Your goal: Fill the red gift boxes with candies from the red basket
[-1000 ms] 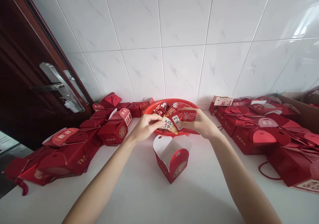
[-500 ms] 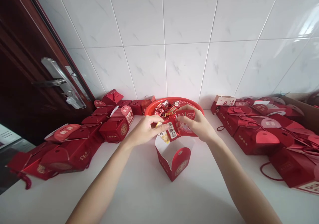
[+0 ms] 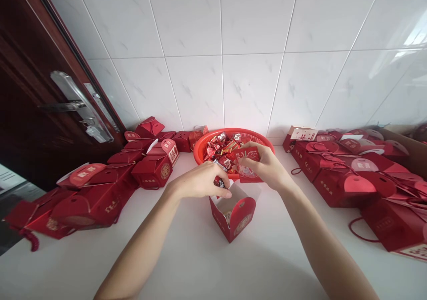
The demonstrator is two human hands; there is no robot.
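Observation:
An open red paper box (image 3: 245,215) with a pale inside stands in front of me, a small yellowish packet (image 3: 227,216) low inside it. My left hand (image 3: 207,180) hangs over the box's back left rim, fingers curled down around a dark red wrapped candy (image 3: 219,182) that is partly hidden. Just behind the box, my right hand (image 3: 262,163) pinches a flat red printed packet (image 3: 247,168). Beyond both hands sits a red plastic basket (image 3: 199,151) with wrapped candies (image 3: 216,146) heaped in it.
Closed red boxes (image 3: 96,197) line the left side of the white table (image 3: 200,264). More red boxes (image 3: 347,184), some with cord handles, crowd the right, near a cardboard carton (image 3: 405,151). A tiled wall (image 3: 247,91) rises behind; a dark door (image 3: 30,91) stands left.
My left hand has turned palm down and lowered to the box. The yellowish packet it held beside a red candy now lies inside the box. My right hand still holds the red packet.

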